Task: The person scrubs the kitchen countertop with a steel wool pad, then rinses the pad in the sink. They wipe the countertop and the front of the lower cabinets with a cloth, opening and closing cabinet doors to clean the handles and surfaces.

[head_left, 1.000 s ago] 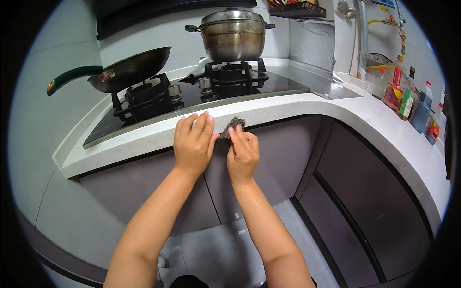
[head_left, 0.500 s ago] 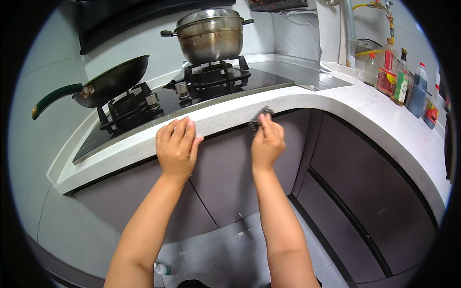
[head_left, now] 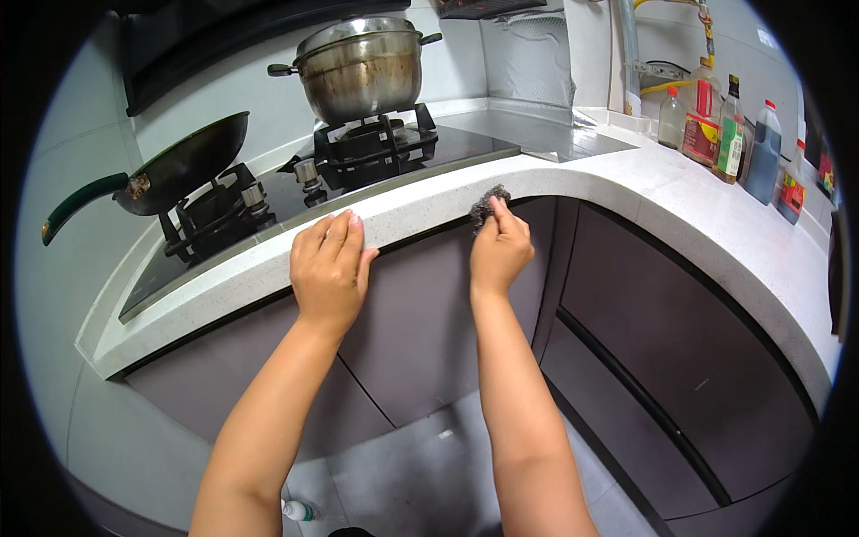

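My right hand (head_left: 503, 255) pinches a dark steel wool scourer (head_left: 489, 206) against the front edge of the white speckled countertop (head_left: 413, 209). The scourer's upper part shows above my fingertips; the rest is behind them. To its left, my left hand (head_left: 328, 268) lies on the same edge with nothing in it. Its fingers are stretched over the top, side by side, and the thumb stands apart. Just beyond the left hand is the black glass gas hob (head_left: 268, 201), set into the counter.
A black wok (head_left: 192, 166) with a green handle rests on the left burner, a lidded steel pot (head_left: 362, 80) on the right one. Several bottles (head_left: 729, 134) line the wall at right. Purple-grey cabinets (head_left: 429, 313) stand below; a white bottle (head_left: 300, 510) is on the floor.
The view has shifted, so hob and counter appear further left. Against the counter, both hands are slightly further right along its edge. The scourer is still in my right hand.
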Action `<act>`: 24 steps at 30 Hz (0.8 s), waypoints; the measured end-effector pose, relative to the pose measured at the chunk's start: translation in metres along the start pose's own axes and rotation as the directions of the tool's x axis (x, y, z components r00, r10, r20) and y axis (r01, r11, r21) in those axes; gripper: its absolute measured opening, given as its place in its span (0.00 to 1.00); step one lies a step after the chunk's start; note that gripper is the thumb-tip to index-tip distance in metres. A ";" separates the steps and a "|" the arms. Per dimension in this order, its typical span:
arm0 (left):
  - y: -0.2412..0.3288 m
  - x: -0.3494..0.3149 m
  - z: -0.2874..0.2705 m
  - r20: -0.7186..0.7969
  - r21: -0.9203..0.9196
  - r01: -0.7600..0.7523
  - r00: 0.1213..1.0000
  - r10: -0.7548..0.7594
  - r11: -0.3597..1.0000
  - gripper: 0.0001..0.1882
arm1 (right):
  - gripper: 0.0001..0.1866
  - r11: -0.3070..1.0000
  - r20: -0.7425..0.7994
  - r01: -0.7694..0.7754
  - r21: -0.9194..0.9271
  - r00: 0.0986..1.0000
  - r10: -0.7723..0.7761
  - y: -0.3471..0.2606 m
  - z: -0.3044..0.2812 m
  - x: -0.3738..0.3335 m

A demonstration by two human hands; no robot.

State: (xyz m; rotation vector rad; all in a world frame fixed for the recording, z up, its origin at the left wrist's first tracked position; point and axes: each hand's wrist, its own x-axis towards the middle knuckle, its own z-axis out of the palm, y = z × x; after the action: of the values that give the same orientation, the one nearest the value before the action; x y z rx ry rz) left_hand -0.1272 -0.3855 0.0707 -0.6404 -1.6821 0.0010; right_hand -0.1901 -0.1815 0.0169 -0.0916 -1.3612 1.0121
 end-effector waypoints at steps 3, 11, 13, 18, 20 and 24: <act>0.003 0.001 0.007 -0.013 -0.019 0.005 1.000 -0.005 1.000 0.25 | 0.14 0.983 0.022 0.182 0.007 0.983 -0.183 -0.010 0.003 -0.021; 0.005 0.000 0.008 -0.011 0.002 0.017 1.000 -0.017 1.000 0.24 | 0.12 0.988 0.029 0.154 0.022 0.987 -0.155 -0.011 0.002 -0.014; 0.006 0.002 0.007 -0.011 0.007 0.018 1.000 -0.018 1.000 0.24 | 0.12 0.975 0.029 0.195 0.106 0.980 -0.199 -0.013 0.002 -0.021; 0.006 0.002 0.009 -0.038 0.009 0.014 0.999 -0.014 1.000 0.25 | 0.12 0.998 0.009 0.065 -0.006 0.998 -0.065 -0.002 0.003 0.005; 0.008 0.002 0.008 -0.021 0.013 0.017 1.000 -0.017 1.000 0.25 | 0.12 0.987 0.054 0.143 0.077 0.988 -0.148 -0.012 0.002 -0.017; 0.008 0.002 0.007 -0.026 0.023 0.008 1.000 -0.007 1.000 0.24 | 0.12 0.999 0.031 -0.021 0.027 0.999 0.020 -0.002 -0.002 0.008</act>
State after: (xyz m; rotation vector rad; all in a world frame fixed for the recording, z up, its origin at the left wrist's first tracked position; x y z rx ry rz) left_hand -0.1303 -0.3757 0.0680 -0.6145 -1.6571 0.0069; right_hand -0.1881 -0.1771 0.0237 -0.0702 -1.3770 1.0526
